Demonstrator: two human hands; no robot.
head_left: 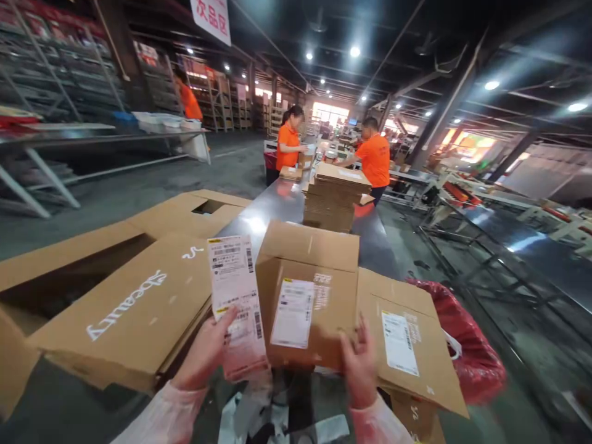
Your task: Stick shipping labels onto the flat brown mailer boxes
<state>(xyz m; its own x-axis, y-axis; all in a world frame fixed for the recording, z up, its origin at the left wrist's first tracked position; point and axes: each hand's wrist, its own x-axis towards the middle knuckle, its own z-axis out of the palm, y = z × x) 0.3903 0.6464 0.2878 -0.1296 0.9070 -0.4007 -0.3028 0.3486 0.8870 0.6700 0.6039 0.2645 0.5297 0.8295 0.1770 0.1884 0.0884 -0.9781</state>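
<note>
My left hand (pixel 208 351) pinches a strip of printed shipping labels (pixel 234 271) between thumb and fingers; the strip hangs down towards me. In front of me a cardboard box (pixel 335 308) with a white label (pixel 293 313) on its face stands at the near end of the metal table. My right hand (pixel 359 364) is at the box's lower right edge, thumb against the front face and fingers along the side. Right of it leans a flattened carton (pixel 416 302) bearing its own label (pixel 400 342).
A large carton (pixel 139 296) with white lettering lies at the left. A tall stack of flat cartons (pixel 330 203) stands farther along the metal table (pixel 271 209). Two people in orange shirts (pixel 289 145) work at its far end. A red plastic bag (pixel 476 351) sits at the right.
</note>
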